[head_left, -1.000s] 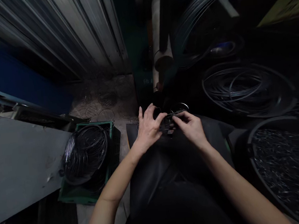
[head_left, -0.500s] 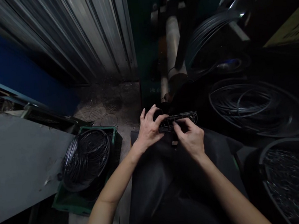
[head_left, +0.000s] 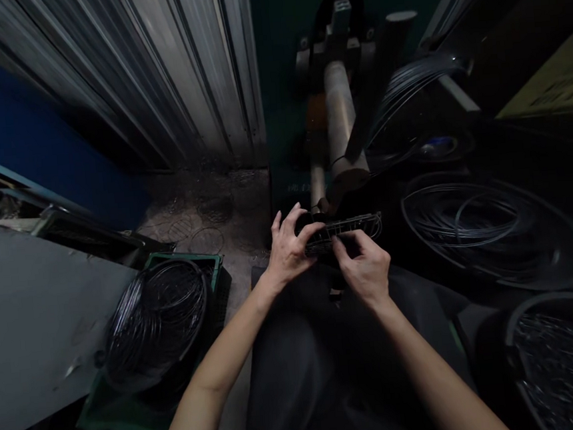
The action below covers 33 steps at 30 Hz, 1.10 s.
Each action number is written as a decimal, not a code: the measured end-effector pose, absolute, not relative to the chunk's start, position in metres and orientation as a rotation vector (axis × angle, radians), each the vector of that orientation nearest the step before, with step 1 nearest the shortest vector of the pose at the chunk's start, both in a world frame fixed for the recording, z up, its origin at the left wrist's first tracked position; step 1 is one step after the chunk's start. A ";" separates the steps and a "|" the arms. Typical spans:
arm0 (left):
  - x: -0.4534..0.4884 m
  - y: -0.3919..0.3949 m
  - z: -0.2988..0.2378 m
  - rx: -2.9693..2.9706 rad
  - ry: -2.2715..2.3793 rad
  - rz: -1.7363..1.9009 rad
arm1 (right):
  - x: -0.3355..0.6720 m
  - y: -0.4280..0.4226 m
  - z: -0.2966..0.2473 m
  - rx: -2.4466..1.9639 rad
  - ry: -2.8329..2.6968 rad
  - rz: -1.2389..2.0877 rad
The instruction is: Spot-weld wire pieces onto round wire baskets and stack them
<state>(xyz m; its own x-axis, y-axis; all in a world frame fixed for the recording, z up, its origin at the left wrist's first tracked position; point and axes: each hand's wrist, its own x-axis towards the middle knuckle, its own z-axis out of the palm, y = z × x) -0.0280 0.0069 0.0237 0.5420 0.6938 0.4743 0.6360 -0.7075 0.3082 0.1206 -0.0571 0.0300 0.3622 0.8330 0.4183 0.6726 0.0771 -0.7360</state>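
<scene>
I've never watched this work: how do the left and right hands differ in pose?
The left hand has raised, spread fingers; the right hand has them curled in. The left hand is at the left end of the wire frame; the right hand is nearer its middle. Both hands are bare.

The wire frame [head_left: 355,225] looks metallic, the green crate [head_left: 120,418] matt plastic.

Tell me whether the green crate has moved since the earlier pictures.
No; the green crate keeps its place on the floor relative to the corrugated wall. Only the camera's view has shifted.
</scene>
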 end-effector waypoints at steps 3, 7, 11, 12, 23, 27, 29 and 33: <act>-0.029 0.012 0.022 2.660 1.147 0.891 | 0.121 -0.053 0.027 -1.648 -1.372 0.217; -0.029 0.017 0.020 2.652 1.128 0.907 | 0.122 -0.048 0.027 -1.630 -1.391 0.217; -0.028 0.022 0.021 2.643 1.130 0.887 | 0.123 -0.044 0.028 -1.611 -1.401 0.214; -0.028 0.023 0.021 2.640 1.131 0.874 | 0.124 -0.042 0.028 -1.619 -1.399 0.218; -0.028 0.026 0.029 2.672 1.169 0.804 | 0.123 -0.037 0.028 -1.637 -1.394 0.212; -0.027 0.026 0.030 2.687 1.192 0.835 | 0.123 -0.037 0.028 -1.617 -1.388 0.196; -0.026 0.026 0.029 2.697 1.189 0.860 | 0.124 -0.038 0.028 -1.586 -1.397 0.184; -0.026 0.027 0.028 2.709 1.206 0.845 | 0.126 -0.038 0.026 -1.558 -1.399 0.175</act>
<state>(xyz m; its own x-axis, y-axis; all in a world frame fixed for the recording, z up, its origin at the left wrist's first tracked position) -0.0262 0.0275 0.0277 0.5443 0.7024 0.4586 0.6707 -0.6927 0.2650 0.1256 -0.0376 0.0264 0.3218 0.8153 0.4814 0.6720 0.1615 -0.7227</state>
